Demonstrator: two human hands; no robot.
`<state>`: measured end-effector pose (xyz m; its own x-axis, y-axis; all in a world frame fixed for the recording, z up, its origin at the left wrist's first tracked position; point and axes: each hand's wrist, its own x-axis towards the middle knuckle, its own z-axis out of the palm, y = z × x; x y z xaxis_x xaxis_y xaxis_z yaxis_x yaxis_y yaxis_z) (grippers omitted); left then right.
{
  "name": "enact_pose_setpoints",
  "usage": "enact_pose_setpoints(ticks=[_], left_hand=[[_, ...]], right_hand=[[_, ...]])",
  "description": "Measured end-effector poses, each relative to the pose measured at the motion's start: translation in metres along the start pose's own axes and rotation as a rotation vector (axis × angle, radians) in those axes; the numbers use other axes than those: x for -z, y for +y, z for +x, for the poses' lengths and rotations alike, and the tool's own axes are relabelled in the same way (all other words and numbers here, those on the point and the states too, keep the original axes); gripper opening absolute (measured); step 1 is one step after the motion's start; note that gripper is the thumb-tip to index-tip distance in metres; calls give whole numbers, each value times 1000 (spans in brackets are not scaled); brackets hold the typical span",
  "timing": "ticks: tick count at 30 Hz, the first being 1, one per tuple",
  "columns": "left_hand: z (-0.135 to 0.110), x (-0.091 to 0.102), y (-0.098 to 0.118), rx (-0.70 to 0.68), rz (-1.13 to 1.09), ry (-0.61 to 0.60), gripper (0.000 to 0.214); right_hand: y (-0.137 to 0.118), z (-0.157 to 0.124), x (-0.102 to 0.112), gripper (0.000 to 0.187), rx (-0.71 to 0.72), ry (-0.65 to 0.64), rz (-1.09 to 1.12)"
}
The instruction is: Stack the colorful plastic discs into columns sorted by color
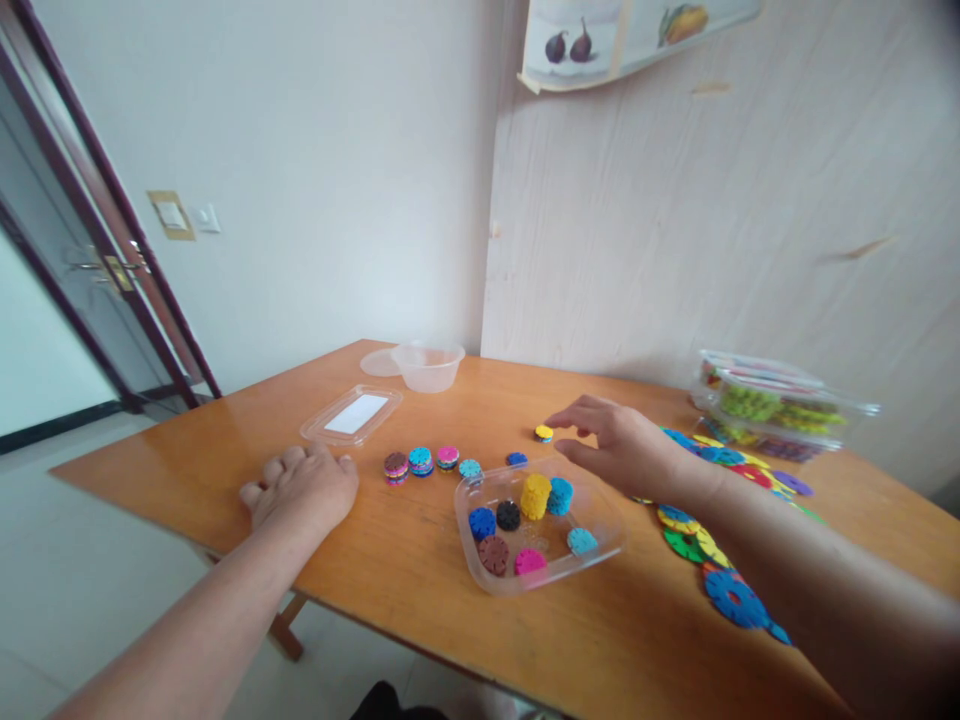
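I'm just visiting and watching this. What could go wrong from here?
Perhaps a couple of small mishaps:

1. The right hand has its fingertips right at the small yellow-topped stack, so a clumsy nudge might topple or scatter it.

2. In the clear tray, the yellow stack stands taller than the discs around it; a bump to the tray could tip it over.

L hand (301, 488) palm-down, R hand (613, 440) ext'd, unclenched
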<state>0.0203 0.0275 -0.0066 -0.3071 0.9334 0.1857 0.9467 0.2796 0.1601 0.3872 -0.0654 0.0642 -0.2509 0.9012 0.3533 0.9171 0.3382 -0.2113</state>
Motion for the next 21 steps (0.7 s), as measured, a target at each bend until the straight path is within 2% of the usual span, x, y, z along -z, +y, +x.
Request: enact_pose_setpoints(ticks=[3,8,15,21], left_hand=[[0,0,0,-2,-8,4,60],[0,0,0,-6,5,-4,59],[-1,2,1,1,26,-22,60],[-2,3,2,1,23,-25,60]], right_hand=[[24,21,-6,33,-141,-57,-66],[50,46,-28,43,-216,-229,-113],[54,55,-46,36,-235,-247,-125],[55,56,-44,32,-237,-228,-124]])
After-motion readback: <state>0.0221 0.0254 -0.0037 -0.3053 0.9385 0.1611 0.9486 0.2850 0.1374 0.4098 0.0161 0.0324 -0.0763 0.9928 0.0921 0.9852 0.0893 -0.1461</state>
